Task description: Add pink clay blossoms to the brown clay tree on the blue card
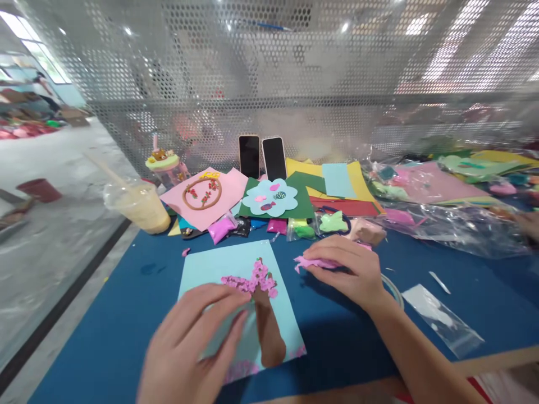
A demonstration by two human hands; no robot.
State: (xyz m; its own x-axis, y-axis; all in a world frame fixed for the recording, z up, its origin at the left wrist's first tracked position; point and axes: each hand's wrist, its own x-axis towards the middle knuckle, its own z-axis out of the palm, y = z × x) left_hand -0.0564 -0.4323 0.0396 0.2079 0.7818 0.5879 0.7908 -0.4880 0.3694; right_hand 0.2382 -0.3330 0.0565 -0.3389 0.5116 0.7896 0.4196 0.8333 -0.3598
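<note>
A light blue sheet lies on the blue table with a clay tree on it. The tree has a brown trunk and clusters of small pink clay blossoms on its branches. Over the sheet's left part is my left hand, its fingertips at the left branch of blossoms and the thumb apart from the index finger. No piece shows between them. To the right of the sheet, my right hand grips a lump of pink modelling clay, which sticks out raggedly past the fingertips.
A plastic cup of pale drink stands at the left edge. Behind are two phones, a pink card with a brown ring, a flower-shaped card and clay packets. A small zip bag lies right.
</note>
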